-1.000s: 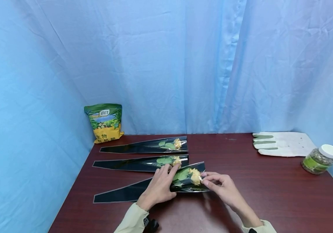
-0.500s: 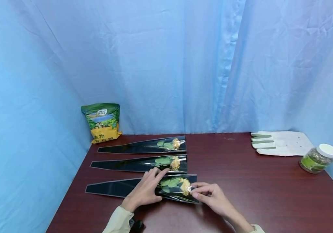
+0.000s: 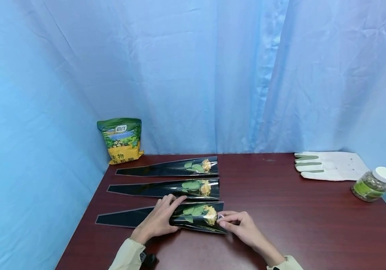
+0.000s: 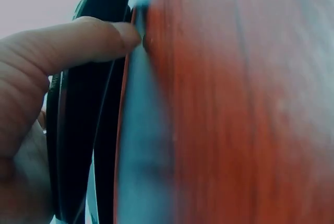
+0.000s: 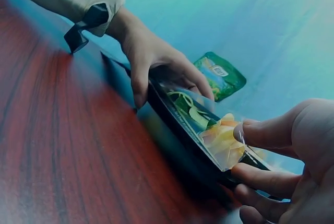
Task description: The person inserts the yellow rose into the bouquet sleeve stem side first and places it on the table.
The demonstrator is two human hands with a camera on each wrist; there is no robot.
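Note:
A yellow rose with green leaves lies in a clear-fronted black flower sleeve [image 3: 196, 221], the nearest of three such wrapped roses. My left hand [image 3: 157, 217] spans the middle of this sleeve, thumb on the near edge and fingers over the far edge. At the wide end, by the bloom [image 5: 224, 140], my right hand [image 3: 243, 230] pinches the sleeve between thumb and fingers. In the left wrist view the thumb [image 4: 99, 41] reaches across the sleeve's dark edge. Two more wrapped roses, a middle one [image 3: 156, 188] and a far one [image 3: 160, 169], lie roughly parallel behind.
A green and yellow bag [image 3: 121, 140] stands at the back left corner of the dark red table [image 3: 281, 202]. At the right are a white glove [image 3: 338, 166] and a lidded jar [image 3: 373, 185]. Blue curtains [image 3: 179, 75] enclose the table.
The nearest wrapped rose has moved left and turned from a slant to lie more in line with the other two, both hands moving along with it.

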